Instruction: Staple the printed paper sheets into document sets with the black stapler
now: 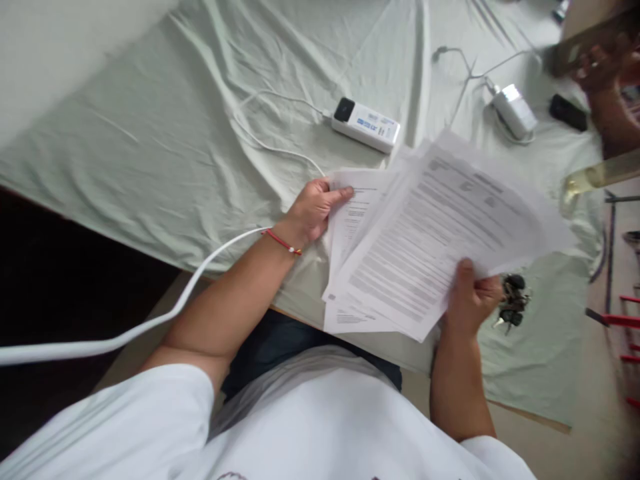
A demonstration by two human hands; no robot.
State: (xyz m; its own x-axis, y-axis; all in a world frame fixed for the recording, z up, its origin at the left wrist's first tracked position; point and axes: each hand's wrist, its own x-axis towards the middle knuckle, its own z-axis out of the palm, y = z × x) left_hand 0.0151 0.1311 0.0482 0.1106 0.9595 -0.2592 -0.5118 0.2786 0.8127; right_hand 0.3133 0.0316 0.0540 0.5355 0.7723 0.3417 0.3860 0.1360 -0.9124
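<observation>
My left hand (319, 208) pinches the left edge of some printed sheets (357, 200), thumb on top. A red string bracelet circles that wrist. On the right, my right hand (471, 297) grips the lower right edge of more printed paper sheets (425, 233), its thumb over the text. These tilted sheets fan out above the left ones and partly cover them. Just beyond my right hand lies a bunch of keys (514, 300). A white power bank (367, 125) with a black end rests past the top of the papers, a white cable plugged into it.
A pale green cloth (175, 147) with wrinkles covers the table. At the upper right are a white charger (515, 112) with cables, a dark small object (569, 112) and another person's hand (600, 67). A thick white cable (190, 293) crosses by my left forearm.
</observation>
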